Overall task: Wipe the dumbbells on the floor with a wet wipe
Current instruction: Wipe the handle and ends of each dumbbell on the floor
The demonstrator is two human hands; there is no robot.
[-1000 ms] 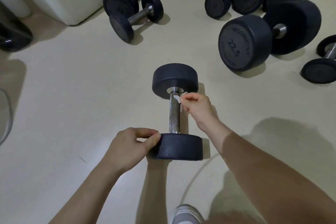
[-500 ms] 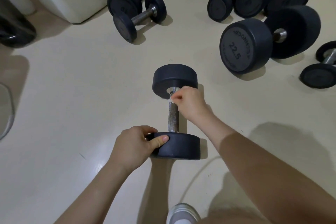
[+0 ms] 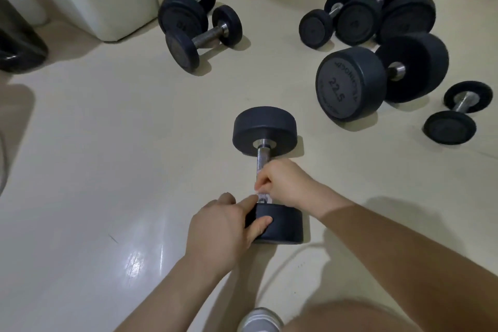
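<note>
2 hands busy: my left hand (image 3: 223, 229) grips the near head of the black steel-handled dumbbell (image 3: 265, 127); right hand (image 3: 285, 183) pinches a white wet wipe (image 3: 260, 195) on its handle.

The left hand (image 3: 226, 226) grips the near head of the dumbbell (image 3: 265, 129), with the thumb laid over its rim and the fingers curled behind it. The right hand (image 3: 285, 183) has its fingers curled, and they pinch a wet wipe (image 3: 260, 195) (mostly hidden) against the handle. The left forearm (image 3: 172, 286) and the right forearm (image 3: 377, 237) are bare and reach forward.
</note>
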